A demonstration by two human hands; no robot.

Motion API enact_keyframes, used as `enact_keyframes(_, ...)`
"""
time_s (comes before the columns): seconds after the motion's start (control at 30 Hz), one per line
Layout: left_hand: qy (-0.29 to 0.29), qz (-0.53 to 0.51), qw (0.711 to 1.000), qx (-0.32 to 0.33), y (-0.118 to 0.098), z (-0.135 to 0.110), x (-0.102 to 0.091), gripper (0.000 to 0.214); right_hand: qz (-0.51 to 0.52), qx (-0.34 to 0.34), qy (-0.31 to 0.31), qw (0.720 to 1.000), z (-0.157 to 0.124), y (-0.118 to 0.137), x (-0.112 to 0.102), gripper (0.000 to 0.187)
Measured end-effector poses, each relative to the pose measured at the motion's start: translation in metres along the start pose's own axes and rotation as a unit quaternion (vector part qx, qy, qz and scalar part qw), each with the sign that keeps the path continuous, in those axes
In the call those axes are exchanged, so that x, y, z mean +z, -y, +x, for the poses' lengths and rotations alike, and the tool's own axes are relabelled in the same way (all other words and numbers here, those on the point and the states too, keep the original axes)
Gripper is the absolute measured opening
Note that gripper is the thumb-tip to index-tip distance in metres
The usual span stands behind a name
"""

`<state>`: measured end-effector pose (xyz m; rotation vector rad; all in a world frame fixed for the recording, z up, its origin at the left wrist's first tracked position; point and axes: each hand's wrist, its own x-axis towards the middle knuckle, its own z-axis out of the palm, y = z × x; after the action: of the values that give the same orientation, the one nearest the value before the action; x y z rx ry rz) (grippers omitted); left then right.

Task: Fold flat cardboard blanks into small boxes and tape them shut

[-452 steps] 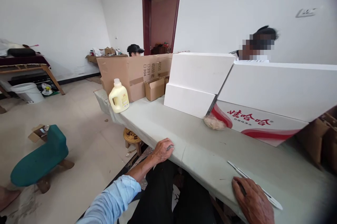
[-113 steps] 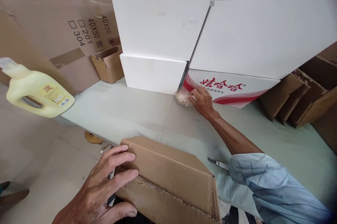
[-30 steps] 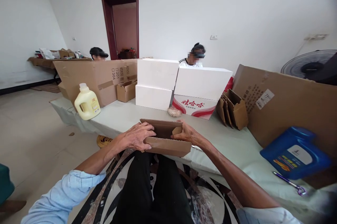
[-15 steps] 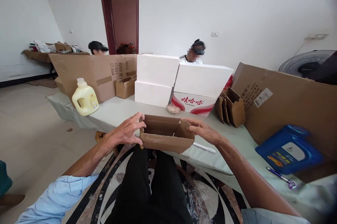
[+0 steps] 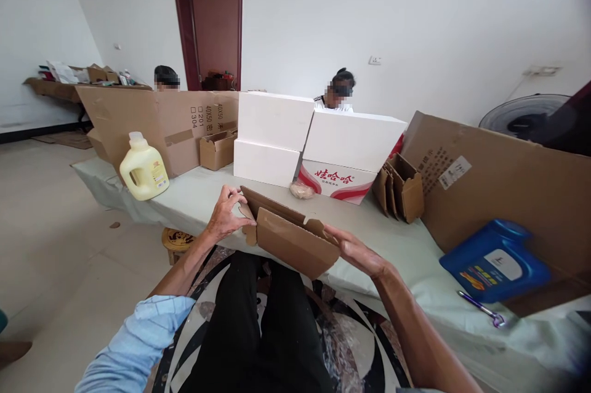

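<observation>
A small brown cardboard box (image 5: 295, 244) is tilted over the near table edge, its right end lower than its left. My left hand (image 5: 226, 215) pinches the flaps at its left end between thumb and fingers. Against the right end lies my right hand (image 5: 362, 250), fingers stretched along the cardboard; its thumb is hard to make out. The box's inside shows only as a narrow dark gap. Just beyond it on the table sits a small clear plastic-wrapped bundle (image 5: 301, 190).
White boxes (image 5: 272, 125) stand stacked at the table's back. Folded cardboard boxes (image 5: 401, 188) lean right of them. A yellow jug (image 5: 144, 166) is at left, a blue jug (image 5: 496, 263) and purple pen (image 5: 481, 308) at right. Two people sit beyond the boxes.
The cardboard box has tipped, its left end rising and right end dropping, and its opening has narrowed. My right hand's fingers have straightened. The white stick beside the box is now out of sight.
</observation>
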<state>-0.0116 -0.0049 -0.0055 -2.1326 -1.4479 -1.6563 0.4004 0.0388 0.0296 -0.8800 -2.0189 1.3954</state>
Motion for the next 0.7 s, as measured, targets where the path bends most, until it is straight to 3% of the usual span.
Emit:
enact_keyframes(0.13, -0.016, 0.026, 0.999, -0.032, -0.007, 0.009, 0.012, 0.064, 0.01, -0.055, -0.022, 0.998, -0.015, -0.001, 0.015, 0.105)
enact_keyframes(0.23, -0.018, 0.045, 0.998, -0.05, -0.014, 0.017, 0.019, 0.066, -0.002, -0.059, -0.05, 0.997, -0.016, -0.001, 0.029, 0.108)
enact_keyframes(0.33, -0.019, 0.036, 0.997, -0.063, -0.016, 0.021, 0.024, 0.083, -0.011, -0.05, -0.116, 0.992, -0.009, -0.009, 0.043, 0.084)
enact_keyframes(0.4, -0.022, -0.007, 0.995, -0.092, -0.012, 0.021, 0.027, 0.104, 0.001, -0.059, -0.176, 0.983, -0.005, -0.016, 0.05, 0.068)
enact_keyframes(0.5, 0.0, -0.158, 0.966, -0.203, -0.004, 0.014, 0.032, 0.121, 0.044, -0.073, -0.219, 0.972, -0.003, -0.023, 0.057, 0.065)
enact_keyframes(0.57, 0.033, -0.247, 0.932, -0.265, -0.001, 0.006, 0.037, 0.118, 0.073, -0.073, -0.22, 0.97, -0.006, -0.024, 0.061, 0.063)
enact_keyframes(0.7, 0.059, -0.283, 0.912, -0.293, 0.002, -0.008, 0.041, 0.095, 0.1, -0.067, -0.203, 0.972, -0.013, -0.029, 0.063, 0.06)
